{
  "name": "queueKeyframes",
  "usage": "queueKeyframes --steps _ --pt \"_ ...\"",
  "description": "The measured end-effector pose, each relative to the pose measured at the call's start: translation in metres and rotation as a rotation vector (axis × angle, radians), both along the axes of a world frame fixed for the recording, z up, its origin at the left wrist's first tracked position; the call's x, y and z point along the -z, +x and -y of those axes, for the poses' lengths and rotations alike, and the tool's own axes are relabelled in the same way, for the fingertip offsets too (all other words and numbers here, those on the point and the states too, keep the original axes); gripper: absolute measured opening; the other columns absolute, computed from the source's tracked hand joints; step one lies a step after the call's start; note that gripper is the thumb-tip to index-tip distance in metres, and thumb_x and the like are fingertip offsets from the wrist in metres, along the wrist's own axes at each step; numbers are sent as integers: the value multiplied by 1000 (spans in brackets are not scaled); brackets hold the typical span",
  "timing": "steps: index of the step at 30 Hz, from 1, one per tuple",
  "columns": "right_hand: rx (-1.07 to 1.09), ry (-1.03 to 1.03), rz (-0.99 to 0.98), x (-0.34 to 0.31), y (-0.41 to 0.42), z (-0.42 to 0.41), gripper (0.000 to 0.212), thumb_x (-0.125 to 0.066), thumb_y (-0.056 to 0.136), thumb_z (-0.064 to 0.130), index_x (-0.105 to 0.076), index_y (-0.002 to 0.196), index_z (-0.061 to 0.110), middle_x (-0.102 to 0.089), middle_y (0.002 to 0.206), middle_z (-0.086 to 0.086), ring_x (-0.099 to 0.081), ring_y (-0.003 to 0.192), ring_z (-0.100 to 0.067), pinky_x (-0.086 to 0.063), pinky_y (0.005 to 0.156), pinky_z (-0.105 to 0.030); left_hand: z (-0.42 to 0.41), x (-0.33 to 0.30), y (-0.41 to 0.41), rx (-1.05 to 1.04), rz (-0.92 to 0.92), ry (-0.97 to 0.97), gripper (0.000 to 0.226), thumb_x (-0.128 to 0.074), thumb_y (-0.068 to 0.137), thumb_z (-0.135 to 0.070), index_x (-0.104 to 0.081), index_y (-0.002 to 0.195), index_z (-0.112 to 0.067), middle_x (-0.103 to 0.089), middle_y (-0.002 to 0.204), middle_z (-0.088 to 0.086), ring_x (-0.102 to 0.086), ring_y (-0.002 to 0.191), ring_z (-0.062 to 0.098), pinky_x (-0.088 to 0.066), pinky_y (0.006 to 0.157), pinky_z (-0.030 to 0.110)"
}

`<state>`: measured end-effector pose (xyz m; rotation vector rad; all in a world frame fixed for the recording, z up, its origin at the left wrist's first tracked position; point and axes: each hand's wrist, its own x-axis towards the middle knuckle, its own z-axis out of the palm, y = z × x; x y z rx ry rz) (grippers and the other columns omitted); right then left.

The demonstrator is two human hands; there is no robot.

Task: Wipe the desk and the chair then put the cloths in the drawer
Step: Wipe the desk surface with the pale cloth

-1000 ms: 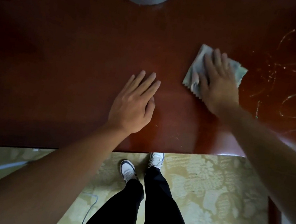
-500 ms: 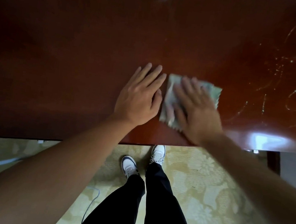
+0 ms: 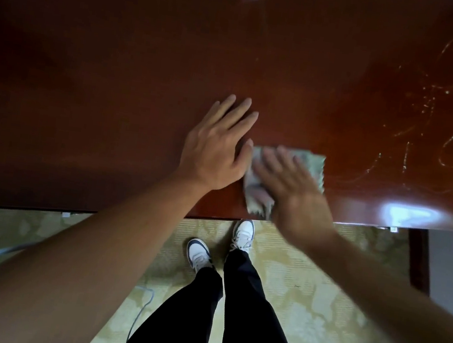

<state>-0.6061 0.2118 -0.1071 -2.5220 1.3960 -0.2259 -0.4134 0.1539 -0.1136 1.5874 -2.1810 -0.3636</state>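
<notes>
Grey cloth (image 3: 314, 165) lies near the front edge of the red-brown desk (image 3: 117, 70), pressed flat under the right hand (image 3: 294, 191), whose fingers look straight though blurred. Just beside it, the left hand (image 3: 217, 147) rests flat on the wood, fingers extended, holding nothing.

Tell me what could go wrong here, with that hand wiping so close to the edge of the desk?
The grey cloth under the right hand already reaches the desk's near edge, so another pull could drag it off onto the carpet. The pale streaks to the right may get missed if wiping stays in this spot. The left hand lies flat right beside the cloth, so a quick stroke might bump it.
</notes>
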Motion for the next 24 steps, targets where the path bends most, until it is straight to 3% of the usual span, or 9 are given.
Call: queueKeyframes --steps 3,5,8,11,15,18,24 --pt "155 -18 2 1 0 37 52 -40 99 33 -44 144 6 -39 152 -16 -29 144 -37 -24 118 -55 0 1 0 4 16 -2 50 -44 94 -32 -59 137 -10 -50 149 8 -40 143 30 -29 120 46" --pt "187 -33 40 4 7 17 50 -47 98 28 -47 143 5 -39 152 -17 -30 144 -37 -25 117 -56 0 1 0 5 9 1 51 -44 94 -33 -60 136 -10 -50 149 9 -40 143 30 -30 119 47" --pt "43 9 70 2 15 -40 52 -58 91 17 -49 142 7 -37 154 -14 -27 146 -33 -24 117 -54 0 1 0 0 7 -9 51 -46 92 -33 -60 136 -10 -51 149 9 -40 142 31 -31 118 48" --pt "-68 32 41 -1 3 -46 54 -54 92 14 -46 145 12 -35 155 -10 -24 148 -28 -21 120 -48 -1 2 0 4 4 -12 51 -48 91 -32 -61 135 -10 -51 148 9 -41 142 32 -32 118 49" --pt "225 27 23 -3 -10 37 52 -37 99 32 -46 144 8 -39 152 -17 -29 144 -38 -15 120 -46 0 3 1 -2 22 -23 52 -48 89 -32 -62 134 -11 -51 148 8 -41 142 31 -31 118 47" --pt "397 -2 32 0 -3 85 52 -28 103 32 -42 147 9 -35 155 -16 -23 147 -36 -18 120 -50 -1 5 -1 -14 15 -44 50 -50 90 -30 -62 134 -11 -52 147 8 -42 141 30 -31 118 47" --pt "295 -48 84 11 30 0 46 -40 102 24 -45 145 8 -37 154 -14 -24 147 -34 -18 121 -50 -1 7 -1 -18 12 -90 49 -52 87 -25 -63 132 -9 -55 145 10 -45 139 32 -33 117 47"
